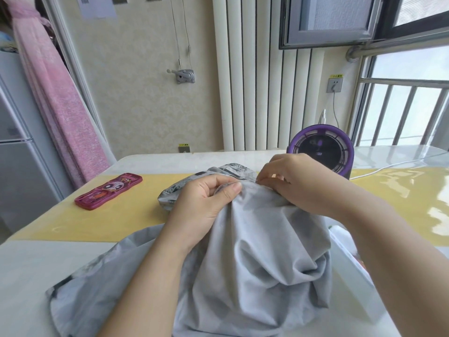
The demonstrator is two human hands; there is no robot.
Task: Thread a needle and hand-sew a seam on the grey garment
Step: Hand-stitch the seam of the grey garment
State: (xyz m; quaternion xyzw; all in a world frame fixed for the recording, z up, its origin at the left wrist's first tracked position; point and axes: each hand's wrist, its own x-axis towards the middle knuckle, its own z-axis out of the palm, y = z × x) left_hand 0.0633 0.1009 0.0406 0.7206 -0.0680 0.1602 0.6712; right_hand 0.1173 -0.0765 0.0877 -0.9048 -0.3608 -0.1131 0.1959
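The grey garment [255, 259] lies bunched on the table in front of me, its top fold lifted. My left hand [206, 203] grips that fold, thumb pressed on the cloth. A thin silver needle [249, 181] lies level across the fold between my hands. My right hand [296, 181] pinches the needle's right end with fingertips, just above the cloth. The thread is too fine to make out.
A red sewing case [109, 190] lies on the yellow table mat [80, 222] at the left. A purple round fan [320, 152] stands behind my right hand, its white cable running right. A white box [352, 268] sits beside the garment at right.
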